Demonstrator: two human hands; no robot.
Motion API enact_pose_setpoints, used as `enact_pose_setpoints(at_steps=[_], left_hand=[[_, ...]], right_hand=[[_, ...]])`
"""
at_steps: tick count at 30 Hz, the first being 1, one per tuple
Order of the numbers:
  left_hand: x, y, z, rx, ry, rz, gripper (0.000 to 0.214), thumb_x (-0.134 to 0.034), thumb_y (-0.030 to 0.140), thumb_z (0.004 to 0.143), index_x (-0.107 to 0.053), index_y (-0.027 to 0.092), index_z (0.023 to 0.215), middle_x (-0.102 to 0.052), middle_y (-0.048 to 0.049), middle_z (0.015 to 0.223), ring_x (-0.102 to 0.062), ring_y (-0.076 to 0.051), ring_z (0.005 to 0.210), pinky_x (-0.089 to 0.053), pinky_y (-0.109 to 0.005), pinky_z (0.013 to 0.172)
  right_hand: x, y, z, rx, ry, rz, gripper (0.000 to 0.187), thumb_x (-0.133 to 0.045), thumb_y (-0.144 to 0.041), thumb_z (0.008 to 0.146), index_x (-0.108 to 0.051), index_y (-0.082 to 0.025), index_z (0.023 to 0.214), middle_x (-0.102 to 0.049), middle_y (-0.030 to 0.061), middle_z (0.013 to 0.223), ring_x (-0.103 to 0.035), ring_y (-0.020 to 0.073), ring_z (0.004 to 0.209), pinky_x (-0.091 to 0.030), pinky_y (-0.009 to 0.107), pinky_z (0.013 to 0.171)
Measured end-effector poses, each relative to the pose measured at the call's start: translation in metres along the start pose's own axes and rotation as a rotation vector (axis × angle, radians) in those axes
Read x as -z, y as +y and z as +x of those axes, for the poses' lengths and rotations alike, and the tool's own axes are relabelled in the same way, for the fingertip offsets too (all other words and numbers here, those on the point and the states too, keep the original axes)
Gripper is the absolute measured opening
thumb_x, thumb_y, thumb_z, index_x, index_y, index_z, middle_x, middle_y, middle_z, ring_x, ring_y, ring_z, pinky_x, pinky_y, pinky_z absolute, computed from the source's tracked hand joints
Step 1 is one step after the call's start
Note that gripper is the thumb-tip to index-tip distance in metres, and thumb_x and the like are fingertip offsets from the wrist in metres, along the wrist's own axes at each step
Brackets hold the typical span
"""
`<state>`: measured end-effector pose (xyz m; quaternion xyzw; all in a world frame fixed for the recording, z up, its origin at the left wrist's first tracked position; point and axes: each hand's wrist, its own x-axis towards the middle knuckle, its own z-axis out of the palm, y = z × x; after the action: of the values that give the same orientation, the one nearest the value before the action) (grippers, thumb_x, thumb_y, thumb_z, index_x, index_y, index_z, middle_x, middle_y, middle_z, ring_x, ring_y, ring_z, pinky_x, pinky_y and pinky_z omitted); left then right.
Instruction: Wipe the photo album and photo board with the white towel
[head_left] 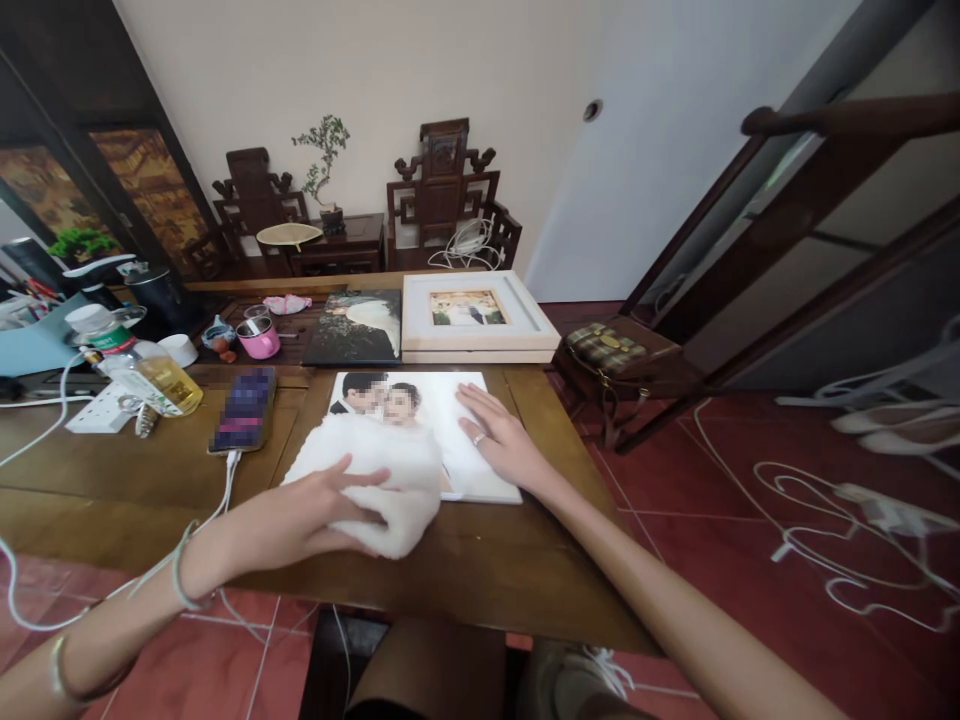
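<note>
Likely wiping photo panel (441, 408): my left fingers (369, 477) spread on cloth (409, 456), right fingers (491, 405) flat on panel's right; next stroke needs bracing.

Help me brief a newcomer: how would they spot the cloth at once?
On the wooden table, find the photo panel showing a couple. The white cloth covers its lower left corner beneath the left hand. Its bunched, fluffy surface sets it apart from the smooth panel.

Head view: one camera, head-worn.
It is looking forward and down across the counter (487, 560), framing the left hand (334, 505) and right hand (499, 435) close at centre, and is taking in the wall (480, 60) beyond.
</note>
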<state>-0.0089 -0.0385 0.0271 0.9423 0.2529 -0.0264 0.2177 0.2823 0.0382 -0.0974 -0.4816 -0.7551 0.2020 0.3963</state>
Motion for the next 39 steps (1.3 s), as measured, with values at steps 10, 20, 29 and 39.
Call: enact_pose_setpoints(at_steps=[10,20,29,39], left_hand=[[0.010,-0.059,0.066,0.011,0.108,0.172,0.030,-0.042,0.023,0.099,-0.057,0.022,0.125,-0.047,-0.0064,0.141,-0.026,-0.024,0.141,-0.023,-0.047,0.113],[-0.005,-0.032,0.080,0.023,0.064,0.491,0.037,-0.049,0.019,0.095,-0.053,0.031,0.129,-0.030,-0.0044,0.152,-0.019,-0.032,0.142,-0.028,-0.059,0.106],[-0.029,0.006,0.047,-0.077,0.049,0.559,0.031,-0.055,0.017,0.090,-0.059,0.029,0.119,-0.024,-0.0003,0.154,-0.019,-0.030,0.142,-0.033,-0.049,0.107],[0.014,-0.073,0.125,0.095,0.097,0.437,0.033,-0.042,0.020,0.098,-0.051,0.023,0.130,-0.036,-0.0100,0.148,-0.018,-0.028,0.142,-0.028,-0.059,0.104]], right_hand=[[0.000,0.003,-0.001,0.007,0.003,0.017,0.044,-0.046,-0.038,0.091,-0.055,-0.023,0.131,-0.049,0.0093,0.142,-0.037,0.0254,0.137,-0.028,0.052,0.114],[0.000,0.003,0.000,0.016,0.004,0.014,0.043,-0.047,-0.036,0.090,-0.054,-0.025,0.132,-0.050,0.0071,0.142,-0.037,0.0252,0.137,-0.029,0.053,0.113],[0.000,0.002,0.000,0.011,0.000,0.013,0.043,-0.047,-0.036,0.090,-0.054,-0.026,0.132,-0.049,0.0065,0.142,-0.037,0.0255,0.137,-0.027,0.054,0.114],[0.001,0.003,-0.001,0.014,-0.006,0.008,0.044,-0.047,-0.038,0.090,-0.053,-0.026,0.132,-0.050,0.0067,0.142,-0.038,0.0261,0.137,-0.028,0.054,0.114]])
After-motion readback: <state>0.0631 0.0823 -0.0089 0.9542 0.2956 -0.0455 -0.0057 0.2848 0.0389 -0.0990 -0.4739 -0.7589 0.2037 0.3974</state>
